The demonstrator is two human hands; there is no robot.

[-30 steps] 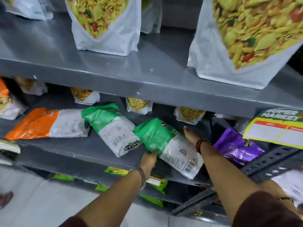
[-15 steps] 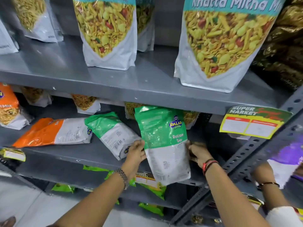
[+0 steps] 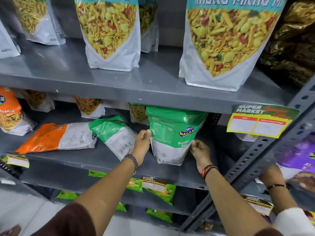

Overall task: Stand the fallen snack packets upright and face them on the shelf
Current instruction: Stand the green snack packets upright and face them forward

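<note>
A green and white snack packet (image 3: 172,133) stands upright near the front of the middle grey shelf (image 3: 102,160), its top under the shelf above. My left hand (image 3: 142,142) grips its left edge and my right hand (image 3: 198,149) holds its right edge. To its left a second green and white packet (image 3: 114,135) lies flat on the same shelf, tilted with its base toward the front. Further left an orange and white packet (image 3: 56,137) also lies flat.
Large upright mix packets (image 3: 110,31) fill the upper shelf. Small packets stand at the back of the middle shelf. A price label (image 3: 259,121) hangs at the right by a slotted post (image 3: 265,150). Another person's hand (image 3: 272,174) works beside a purple packet (image 3: 300,155).
The green packet, lying flat a second ago, was lifted upright and has been pushed back onto the shelf. The view tilted up toward the upper shelf.
</note>
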